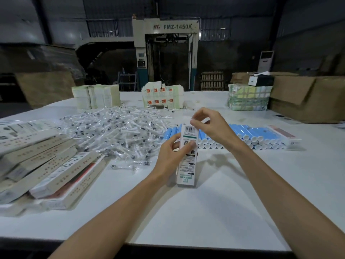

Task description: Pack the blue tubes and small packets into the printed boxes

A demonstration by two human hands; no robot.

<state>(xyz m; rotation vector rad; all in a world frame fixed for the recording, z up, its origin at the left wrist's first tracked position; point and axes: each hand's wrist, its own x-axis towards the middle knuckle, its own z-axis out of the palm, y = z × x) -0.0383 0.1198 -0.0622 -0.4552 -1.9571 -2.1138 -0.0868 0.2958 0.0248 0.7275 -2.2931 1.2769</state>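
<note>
1. Grips a tall printed box at mid-height with the left hand, fingers curled round its narrow sides, thumb on the front; stands it on end on the smooth white desk.
2. Pinches the top flap with the right hand, thumb and fingers closed on it just above a barcode label; green lettering near the base upside down, illegible.
3. Heaped at left: long, slim closed boxes of matt card, printed faces up.
4. Farther back, strewn loose: glossy clear small packets; right of them, ranked in rows, smooth blue tubes, white caps forward.
5. Stacked along the far edge: folded carton blanks with orange squares.
6. Behind, lettered "FMZ-1450A": a pale machine.
</note>
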